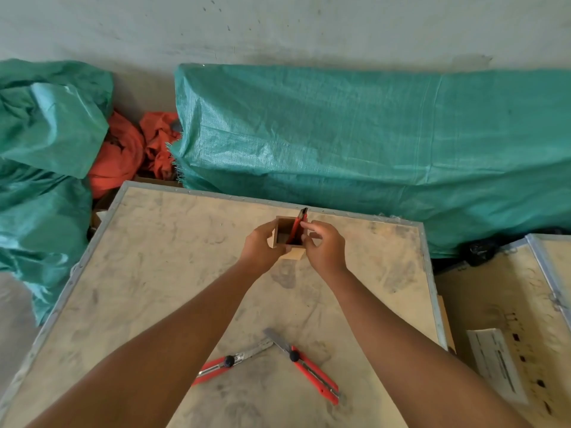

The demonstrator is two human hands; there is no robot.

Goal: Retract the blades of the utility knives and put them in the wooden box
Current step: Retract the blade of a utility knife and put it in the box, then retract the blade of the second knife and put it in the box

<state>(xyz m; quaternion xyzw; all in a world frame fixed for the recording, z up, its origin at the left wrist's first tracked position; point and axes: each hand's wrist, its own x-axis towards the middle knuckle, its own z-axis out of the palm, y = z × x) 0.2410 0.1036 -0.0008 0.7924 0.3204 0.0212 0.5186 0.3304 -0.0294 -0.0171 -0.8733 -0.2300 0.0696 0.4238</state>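
A small open wooden box [282,231] stands near the far edge of the plywood crate top [160,273]. My left hand [262,245] grips its left side. A red utility knife [297,225] leans upright inside the box, its black end sticking out above the rim. My right hand [324,248] is beside the box's right side with thumb and forefinger at the knife. Close to me lie two more red utility knives with their blades extended: one on the left [222,364] and one on the right [312,370], blade tips nearly meeting.
Green tarpaulin-covered bundles [355,134] lie behind the crate and at the left [46,134], with orange fabric [129,149] between them. A second crate [509,304] with a paper label [494,362] stands at the right. The crate top has a metal edge.
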